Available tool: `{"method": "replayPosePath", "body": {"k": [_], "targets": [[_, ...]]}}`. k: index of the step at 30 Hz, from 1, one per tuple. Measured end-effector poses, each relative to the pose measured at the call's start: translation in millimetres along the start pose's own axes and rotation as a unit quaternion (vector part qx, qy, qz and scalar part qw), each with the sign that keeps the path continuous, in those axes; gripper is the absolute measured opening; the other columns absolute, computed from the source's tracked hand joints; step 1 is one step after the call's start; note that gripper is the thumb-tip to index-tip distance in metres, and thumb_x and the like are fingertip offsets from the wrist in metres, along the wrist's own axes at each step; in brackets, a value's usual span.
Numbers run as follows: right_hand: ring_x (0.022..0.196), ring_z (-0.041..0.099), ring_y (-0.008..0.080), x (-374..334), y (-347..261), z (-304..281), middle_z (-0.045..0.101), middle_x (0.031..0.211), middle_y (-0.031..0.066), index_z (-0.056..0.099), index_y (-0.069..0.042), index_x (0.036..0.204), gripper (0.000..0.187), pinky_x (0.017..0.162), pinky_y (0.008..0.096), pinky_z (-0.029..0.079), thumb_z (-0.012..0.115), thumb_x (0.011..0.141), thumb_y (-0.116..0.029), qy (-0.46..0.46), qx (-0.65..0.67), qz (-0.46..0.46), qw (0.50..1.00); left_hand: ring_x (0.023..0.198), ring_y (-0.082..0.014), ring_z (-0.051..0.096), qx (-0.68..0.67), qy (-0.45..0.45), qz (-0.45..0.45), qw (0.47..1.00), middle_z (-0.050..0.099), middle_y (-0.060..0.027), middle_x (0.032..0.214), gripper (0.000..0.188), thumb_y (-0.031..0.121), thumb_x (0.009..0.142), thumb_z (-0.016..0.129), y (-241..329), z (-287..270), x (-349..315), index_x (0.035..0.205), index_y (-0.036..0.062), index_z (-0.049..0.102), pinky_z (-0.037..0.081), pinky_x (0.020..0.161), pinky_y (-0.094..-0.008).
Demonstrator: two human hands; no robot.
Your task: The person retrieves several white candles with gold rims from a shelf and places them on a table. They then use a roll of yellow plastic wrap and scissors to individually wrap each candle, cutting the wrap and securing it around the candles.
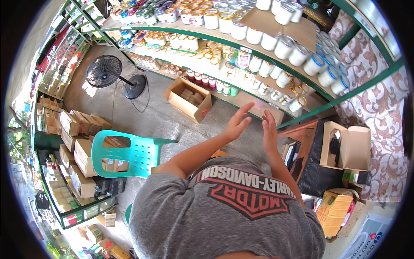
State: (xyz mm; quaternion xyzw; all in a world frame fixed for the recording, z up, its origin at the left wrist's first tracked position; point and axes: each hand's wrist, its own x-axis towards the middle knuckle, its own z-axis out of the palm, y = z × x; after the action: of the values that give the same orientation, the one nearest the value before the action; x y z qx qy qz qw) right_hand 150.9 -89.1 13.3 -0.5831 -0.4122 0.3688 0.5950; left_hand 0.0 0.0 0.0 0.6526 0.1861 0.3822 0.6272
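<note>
Two open hands lifted at the jar shelves

Here we are at the shelf front, and both hands are up! The left hand (237, 124) has its fingers stretched and loosely spread, released, with the thumb apart. Across from it, the right hand (269, 125) stands upright, fingers extended and a little bent, released too. A narrow gap separates the two, palms turned roughly inward.

Just beyond the fingertips comes the edge of the bottom shelf (241, 100); how near they truly are to it is hard to judge. The nearest stock, the gold-lidded jars (297, 103), sits on the right, close to the slanting green rail (317, 108). More white jars (284, 46) crowd the upper tier, right up to its front edge.

Now the room around! Grey floor (183, 129) runs between the turquoise chair (140, 157) and the shelf foot. On that stretch stands an open carton (203, 112), flaps spread, pale round things inside, left of the left hand. Farther left, the black fan (103, 71) takes its own patch, cord looping behind. On the right it tightens: the wooden desk (303, 133) has its corner near the right forearm, an open box (358, 149) on top.
</note>
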Motion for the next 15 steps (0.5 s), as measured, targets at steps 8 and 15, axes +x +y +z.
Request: {"method": "replayPosePath", "body": {"k": [8, 15], "targets": [[0.123, 0.046, 0.0261, 83, 30, 99, 0.04, 0.141, 0.0163, 0.037, -0.002, 0.139, 0.053, 0.099, 0.0353, 0.04, 0.056, 0.093, -0.021, -0.063, -0.052, 0.054, 0.995, 0.122, -0.0227, 0.046, 0.001, 0.15, -0.118, 0.982, 0.047, -0.0118, 0.134, 0.047, 0.014, 0.097, 0.042, 7, -132, -15, 0.141, 0.005, 0.032, 0.036, 0.101, -0.0347], [0.12, 0.049, 0.0262, 166, 33, 173, 0.042, 0.138, 0.0158, 0.037, -0.004, 0.139, 0.053, 0.095, 0.036, 0.043, 0.058, 0.093, -0.02, -0.199, -0.036, 0.015, 0.979, 0.11, -0.0201, 0.052, -0.002, 0.235, -0.088, 0.968, 0.053, -0.0114, 0.124, 0.042, 0.023, 0.099, 0.042, -14, -194, -5, 0.135, 0.0013, 0.038, 0.04, 0.095, -0.0327]]}}
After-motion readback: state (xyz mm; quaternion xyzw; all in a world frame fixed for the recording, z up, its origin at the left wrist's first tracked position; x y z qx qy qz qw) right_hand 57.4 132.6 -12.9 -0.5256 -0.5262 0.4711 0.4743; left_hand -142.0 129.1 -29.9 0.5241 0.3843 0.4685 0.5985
